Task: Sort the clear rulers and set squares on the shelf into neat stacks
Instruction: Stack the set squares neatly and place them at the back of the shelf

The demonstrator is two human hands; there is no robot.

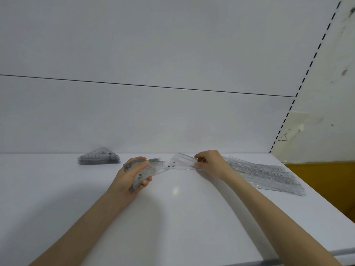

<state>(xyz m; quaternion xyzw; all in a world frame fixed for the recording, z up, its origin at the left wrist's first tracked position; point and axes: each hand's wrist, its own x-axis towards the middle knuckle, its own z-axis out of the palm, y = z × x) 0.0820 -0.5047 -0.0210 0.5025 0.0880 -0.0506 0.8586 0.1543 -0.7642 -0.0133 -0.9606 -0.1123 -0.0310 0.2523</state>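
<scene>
I judge sorting half done: clear triangular set-square stack (pixel 99 158) neat; left grip (pixel 134 175) clasps a clear plastic bundle (pixel 156 166), right grip (pixel 208 162) pinches one clear plastic piece (pixel 182 162); loose clear ruler pile (pixel 266 175) unsorted.

The glossy white shelf (pixel 172 217) runs flat to a white back panel (pixel 153 121), with a soft spot of light (pixel 175 191) reflected near its middle. At its back left, close to the panel, lies a neat stack of clear plastic triangular set squares (pixel 99 159), and well apart on the right a loose, fanned spread of clear plastic straight rulers (pixel 265 175) overlaps toward the right edge. Between them a single clear plastic set square (pixel 182 163) stands tilted, its lower edge seemingly touching the shelf.
</scene>
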